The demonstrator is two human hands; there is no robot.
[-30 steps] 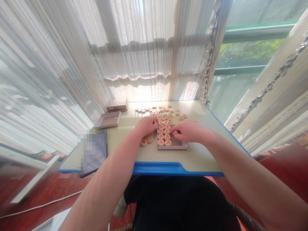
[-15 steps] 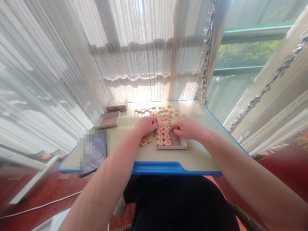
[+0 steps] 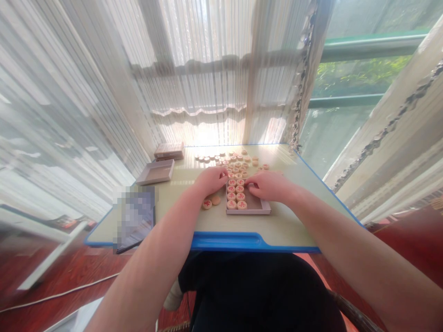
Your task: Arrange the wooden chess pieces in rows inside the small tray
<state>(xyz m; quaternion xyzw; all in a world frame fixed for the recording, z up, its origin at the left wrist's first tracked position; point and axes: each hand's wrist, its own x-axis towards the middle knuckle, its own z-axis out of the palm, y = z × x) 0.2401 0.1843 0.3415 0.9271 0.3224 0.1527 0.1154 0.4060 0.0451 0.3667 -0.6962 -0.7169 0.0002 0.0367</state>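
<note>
A shallow open box (image 3: 249, 212) stands near the front of the table. Two columns of round wooden Chinese chess pieces (image 3: 231, 196) with red characters fill its left side. My left hand (image 3: 212, 180) is at the box's far left corner, fingers curled in; whether they grip the rim or a piece is hidden. At the far right part of the box, my right hand (image 3: 265, 185) has its fingers apart, fingertips beside the far piece (image 3: 240, 182) of the second column. Two loose pieces (image 3: 207, 204) lie left of the box, one showing a red character.
Many more chess pieces (image 3: 236, 169) are spread beyond the box. An empty box lid or tray (image 3: 155, 172) and a stacked flat box (image 3: 169, 150) lie at the back left. A tablet (image 3: 138, 221), partly blurred, rests at the left edge. Sheer curtains (image 3: 207, 92) hang behind the table.
My right hand has shifted slightly left, its fingertips now close to the second column's far piece. My left hand stays at the box corner. The view has moved slightly.
</note>
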